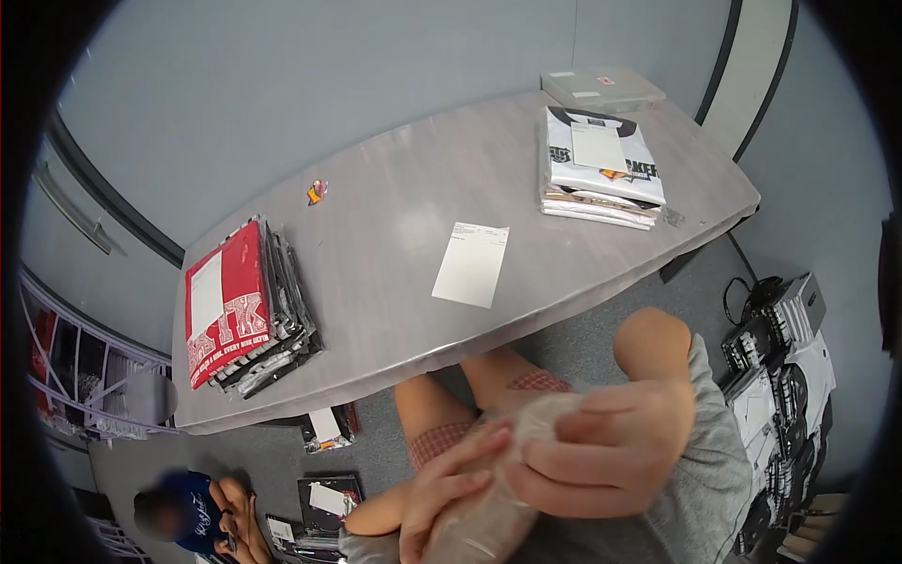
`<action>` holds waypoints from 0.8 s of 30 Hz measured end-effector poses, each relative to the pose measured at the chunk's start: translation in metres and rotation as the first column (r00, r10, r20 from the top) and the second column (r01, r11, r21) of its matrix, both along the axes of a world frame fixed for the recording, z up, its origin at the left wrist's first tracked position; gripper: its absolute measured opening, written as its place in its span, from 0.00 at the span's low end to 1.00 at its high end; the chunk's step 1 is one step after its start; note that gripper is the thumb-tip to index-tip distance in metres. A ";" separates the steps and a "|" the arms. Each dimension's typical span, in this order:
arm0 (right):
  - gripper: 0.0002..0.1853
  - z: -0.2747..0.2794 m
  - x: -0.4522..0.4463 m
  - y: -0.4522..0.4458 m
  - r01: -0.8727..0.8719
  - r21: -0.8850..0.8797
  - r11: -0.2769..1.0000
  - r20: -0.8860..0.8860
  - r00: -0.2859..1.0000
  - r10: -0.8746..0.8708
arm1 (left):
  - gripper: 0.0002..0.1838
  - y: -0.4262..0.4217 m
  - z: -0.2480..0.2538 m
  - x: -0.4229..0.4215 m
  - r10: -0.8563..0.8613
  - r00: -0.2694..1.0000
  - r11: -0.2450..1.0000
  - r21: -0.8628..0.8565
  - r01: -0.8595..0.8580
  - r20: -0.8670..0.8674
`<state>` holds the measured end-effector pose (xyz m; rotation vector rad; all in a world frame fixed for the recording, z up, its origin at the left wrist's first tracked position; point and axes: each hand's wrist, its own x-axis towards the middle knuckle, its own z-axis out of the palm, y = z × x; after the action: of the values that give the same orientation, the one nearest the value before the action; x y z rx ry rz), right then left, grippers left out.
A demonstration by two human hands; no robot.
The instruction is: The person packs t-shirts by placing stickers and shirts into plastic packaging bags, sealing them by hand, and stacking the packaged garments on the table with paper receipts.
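Note:
Close to my body, above my lap, I hold a translucent plastic bag (484,526) with a pale brownish look; what it contains I cannot make out. The fingers of my left hand (449,489) are wrapped round its side. My right hand (611,451) is closed with curled fingers at the bag's upper end, slightly blurred. In front of me on the table (376,282) lies a white paper slip (473,265) with a few printed lines, apart from both hands.
A stack of bagged shirts, red on top (230,301), lies at the table's left. Another stack, white on top (601,155), is at the right, near a clear plastic box (601,89). More bagged shirts (780,395) are piled on the floor at right. A person (202,512) sits at lower left.

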<state>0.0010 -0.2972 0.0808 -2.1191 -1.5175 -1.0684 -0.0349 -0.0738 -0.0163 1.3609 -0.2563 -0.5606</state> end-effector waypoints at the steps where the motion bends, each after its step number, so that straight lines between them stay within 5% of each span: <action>1: 0.10 0.004 0.002 -0.011 -0.184 -0.074 0.980 -0.003 0.983 0.184 | 0.29 -0.009 -0.001 0.005 -0.115 0.982 0.986 -0.106 0.132 0.151; 2: 0.09 0.007 0.006 -0.021 -0.358 -0.143 0.923 -0.016 0.933 0.359 | 0.35 -0.016 0.000 0.013 -0.210 0.927 0.943 -0.186 0.276 0.310; 3: 0.09 0.008 0.011 -0.033 -0.354 -0.139 0.925 -0.014 0.934 0.356 | 0.42 -0.024 0.001 0.023 -0.280 0.838 0.873 -0.239 0.425 0.468; 5: 0.09 0.004 0.023 -0.050 -0.773 0.177 0.610 -0.233 0.569 0.789 | 0.54 -0.037 0.003 0.038 -0.322 0.577 0.664 -0.256 0.703 0.750; 6: 0.09 -0.006 0.028 -0.049 -0.773 0.172 0.611 -0.232 0.571 0.788 | 0.54 -0.042 0.010 0.042 -0.321 0.574 0.662 -0.254 0.705 0.753; 7: 0.15 -0.024 0.038 -0.046 -0.867 0.467 0.175 -0.175 0.104 0.979 | 0.55 -0.047 0.018 0.045 -0.347 0.532 0.662 -0.201 0.722 0.772; 8: 0.22 -0.044 0.051 -0.042 -0.679 0.678 -0.282 0.020 -0.367 0.930 | 0.56 -0.051 0.023 0.046 -0.368 0.493 0.663 -0.149 0.733 0.789; 10: 0.35 -0.100 0.069 -0.022 -0.350 0.871 -0.345 0.069 -0.608 0.791 | 0.52 -0.061 0.019 0.044 -0.402 0.489 0.615 -0.168 0.771 0.774; 12: 0.44 -0.138 0.071 -0.013 -0.271 0.873 0.407 -0.487 -0.430 0.760 | 0.49 -0.067 0.015 0.042 -0.442 0.484 0.561 -0.188 0.806 0.755; 14: 0.49 -0.157 0.066 0.003 -0.562 0.519 0.644 -0.852 -0.286 0.438 | 0.58 -0.070 0.012 0.043 -0.429 0.392 0.515 -0.137 0.846 0.814; 15: 0.49 -0.160 0.056 0.006 -0.564 0.523 0.639 -0.850 -0.296 0.435 | 0.58 -0.070 0.026 0.042 -0.425 0.402 0.523 -0.142 0.840 0.811; 17: 0.49 -0.164 0.038 0.009 -0.501 0.669 0.549 -0.693 -0.687 0.218 | 0.57 -0.066 0.053 0.037 -0.648 0.572 0.513 -0.267 0.816 0.502; 18: 0.49 -0.170 0.040 0.005 -0.503 0.671 0.545 -0.690 -0.693 0.210 | 0.57 -0.070 0.045 0.040 -0.642 0.581 0.520 -0.272 0.809 0.501; 20: 0.47 -0.172 0.040 0.002 -0.512 0.656 0.555 -0.708 -0.672 0.217 | 0.57 -0.081 0.018 0.046 -0.370 0.475 0.456 -0.289 0.842 0.798; 24: 0.45 -0.175 0.047 0.006 -0.538 0.621 0.571 -0.753 -0.611 0.243 | 0.60 -0.077 0.010 0.045 -0.546 0.388 0.452 -0.129 0.883 0.742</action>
<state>0.0477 -0.2912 -0.0944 -0.8970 -1.1122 1.2568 0.0104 -0.1504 -0.0061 0.7539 -1.5659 -0.7098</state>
